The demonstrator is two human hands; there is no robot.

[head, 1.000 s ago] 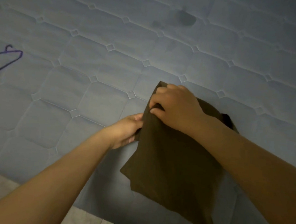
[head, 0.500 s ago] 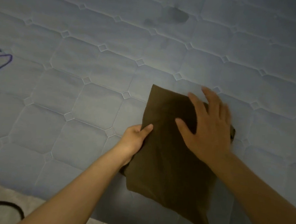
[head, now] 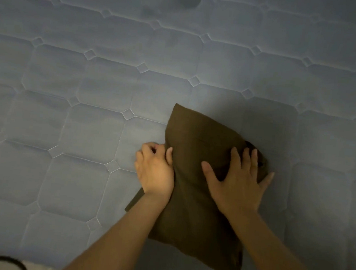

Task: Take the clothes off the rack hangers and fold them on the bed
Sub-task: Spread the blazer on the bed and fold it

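On the bed (head: 113,77) lies the folded brown garment (head: 193,178), the left hand (head: 154,171) pinching its left edge to anchor it (thumb on top) while the spread right hand (head: 235,188) presses it flat, likely smoothing the fold.

You see a dim, bluish room, soft light falling on the middle of the mattress (head: 104,91), corners fading darker, faint shadow right of the folded cloth (head: 201,149), grainy softness throughout, quilt lines bowing near the edges.
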